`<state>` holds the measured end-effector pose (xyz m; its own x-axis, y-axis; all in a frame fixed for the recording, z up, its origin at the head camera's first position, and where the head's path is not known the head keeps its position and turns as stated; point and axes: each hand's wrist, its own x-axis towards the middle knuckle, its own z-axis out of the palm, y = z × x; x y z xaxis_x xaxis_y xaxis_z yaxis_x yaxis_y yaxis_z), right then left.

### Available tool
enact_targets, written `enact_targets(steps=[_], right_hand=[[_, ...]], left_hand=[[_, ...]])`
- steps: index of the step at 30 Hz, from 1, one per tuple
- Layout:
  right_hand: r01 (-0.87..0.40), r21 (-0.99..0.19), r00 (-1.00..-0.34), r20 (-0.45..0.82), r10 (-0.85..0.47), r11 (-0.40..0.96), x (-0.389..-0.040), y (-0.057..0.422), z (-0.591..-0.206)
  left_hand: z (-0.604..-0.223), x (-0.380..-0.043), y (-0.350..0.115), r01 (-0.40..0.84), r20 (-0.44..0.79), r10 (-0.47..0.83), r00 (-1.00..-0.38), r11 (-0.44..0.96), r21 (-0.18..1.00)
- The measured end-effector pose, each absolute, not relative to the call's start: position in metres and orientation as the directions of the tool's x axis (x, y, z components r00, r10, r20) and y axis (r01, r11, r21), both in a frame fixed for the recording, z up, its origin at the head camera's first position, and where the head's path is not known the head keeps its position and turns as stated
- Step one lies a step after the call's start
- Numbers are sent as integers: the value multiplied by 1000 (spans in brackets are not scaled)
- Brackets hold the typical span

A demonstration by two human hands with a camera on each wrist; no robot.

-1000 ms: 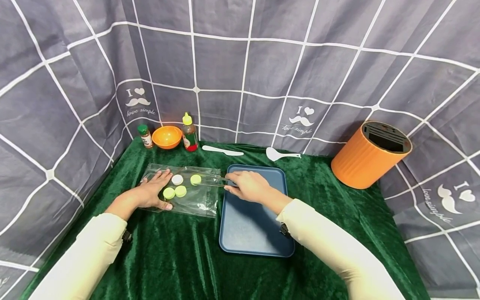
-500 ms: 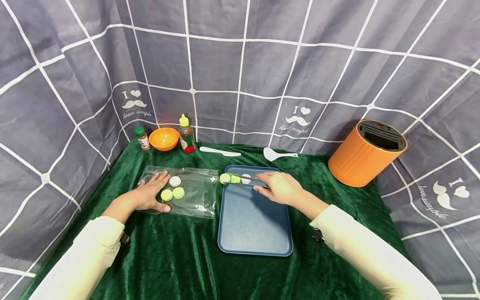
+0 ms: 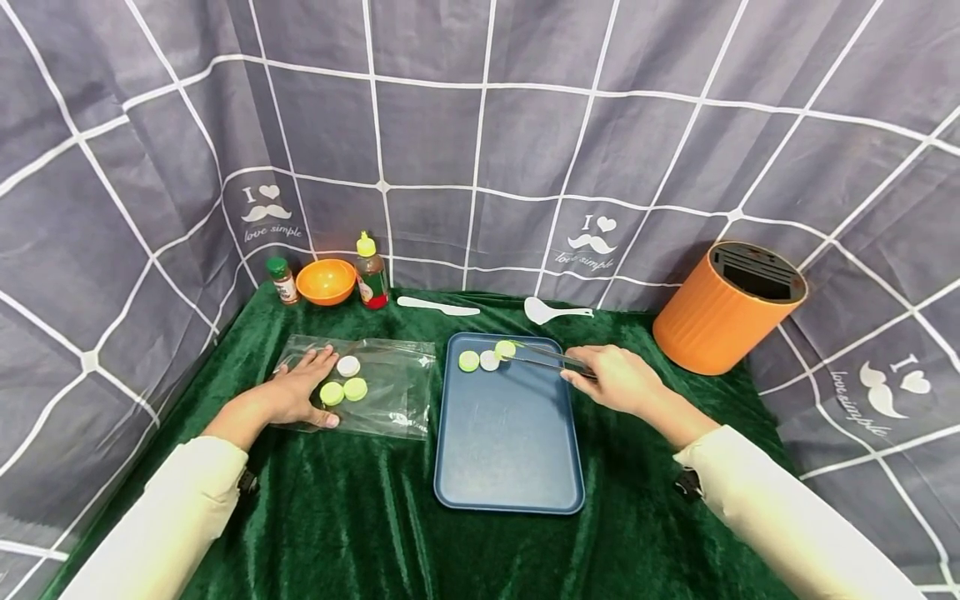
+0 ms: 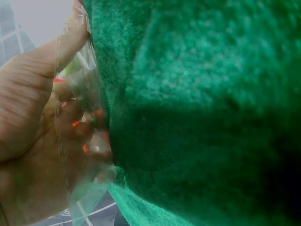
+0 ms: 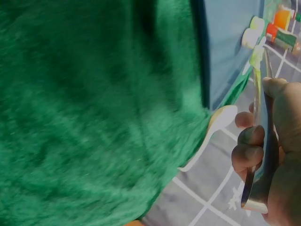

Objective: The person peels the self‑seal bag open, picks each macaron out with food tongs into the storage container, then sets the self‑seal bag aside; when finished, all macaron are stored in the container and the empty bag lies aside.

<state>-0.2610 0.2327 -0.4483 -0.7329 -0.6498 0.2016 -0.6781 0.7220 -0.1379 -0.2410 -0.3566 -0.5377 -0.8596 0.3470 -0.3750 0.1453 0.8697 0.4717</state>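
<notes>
My right hand [image 3: 618, 379] grips metal tongs [image 5: 263, 141], whose tips pinch a pale green disc [image 3: 506, 350] over the far part of the blue tray [image 3: 510, 450]. Left of that disc, another green disc [image 3: 468, 361] and a white disc [image 3: 489, 360] lie on the tray. My left hand [image 3: 296, 392] rests with spread fingers on the left part of a clear plastic bag [image 3: 393, 400]. By its fingertips, a white disc [image 3: 348, 366] and two green discs [image 3: 343, 392] sit at the bag; whether inside or on top, I cannot tell.
Along the back stand a green-capped spice jar [image 3: 282, 281], an orange bowl [image 3: 326, 282] and a sauce bottle [image 3: 371, 272]. A white knife [image 3: 438, 307] and a white ladle [image 3: 555, 312] lie behind the tray. An orange knife block [image 3: 727, 308] stands at the right.
My right hand has moved right with the tongs, carrying a green disc from the bag to over the tray. My left hand stays on the bag.
</notes>
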Motion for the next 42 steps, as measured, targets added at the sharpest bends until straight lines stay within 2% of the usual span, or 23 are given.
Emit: enact_targets(steps=[11, 18, 32, 42], right_hand=[[-667, -156, -744, 170, -646, 728, -260, 242, -464], [-672, -141, -738, 196, -645, 727, -259, 244, -469], [-648, -152, -760, 189, -621, 746, -257, 240, -468], [-705, -149, -708, 202, -677, 693, -256, 194, -462]], left_hand=[[-539, -241, -358, 143, -374, 348, -859, 866, 479], [-536, -240, -357, 141, -376, 350, -858, 864, 483], [-534, -239, -355, 137, -378, 342, -860, 869, 476], [-535, -239, -354, 134, -386, 342, -857, 871, 473]])
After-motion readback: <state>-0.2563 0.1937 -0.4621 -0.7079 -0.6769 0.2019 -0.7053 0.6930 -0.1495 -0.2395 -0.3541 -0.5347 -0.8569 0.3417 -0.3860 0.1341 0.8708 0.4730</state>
